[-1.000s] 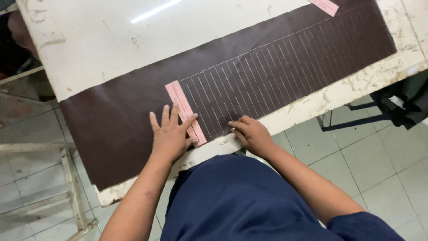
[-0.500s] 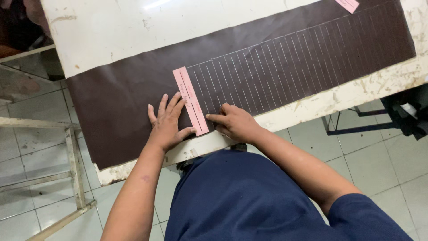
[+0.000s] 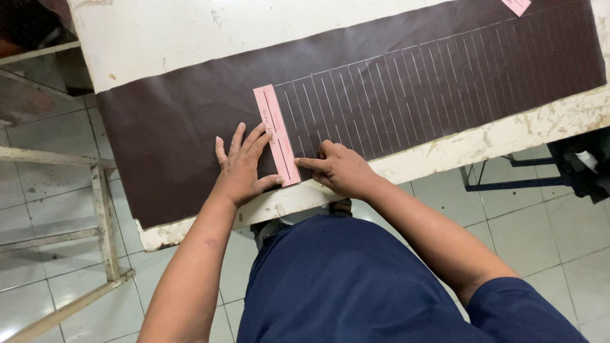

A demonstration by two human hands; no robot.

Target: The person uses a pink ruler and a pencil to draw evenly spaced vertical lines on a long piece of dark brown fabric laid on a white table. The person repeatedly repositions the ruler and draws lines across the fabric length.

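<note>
Pressing flat, the left hand [image 3: 244, 168] lay open on a pink strip [image 3: 277, 134] with its fingers [image 3: 256, 138] spread, their tips resting over the strip's left edge and the thumb pointing toward the strip's near end. It gripped nothing; the palm simply bore down on the strip and the dark brown sheet [image 3: 171, 140] beneath. The strip lay on the sheet, slightly tilted, running from near the sheet's front edge toward its far edge. The right hand [image 3: 340, 168] was loosely curled just to the right of the strip, its forefinger [image 3: 308, 163] extended and touching the strip's lower right edge. Whether it held a marking tool could not be told, as the curled fingers hid the palm. To the right of the strip, the sheet carried a row of thin pale lines [image 3: 406, 89], roughly parallel to the strip and continuing to the sheet's right end. The sheet lay across a worn white surface [image 3: 190, 38], its front edge close to the surface's chipped near rim. A second pink piece [image 3: 518, 6] sat at the sheet's far right corner, partly out of view. A pale wooden frame [image 3: 101, 209] stood on the tiled floor [image 3: 534, 228] to the left. The person wore dark blue clothing [image 3: 356, 286].
</note>
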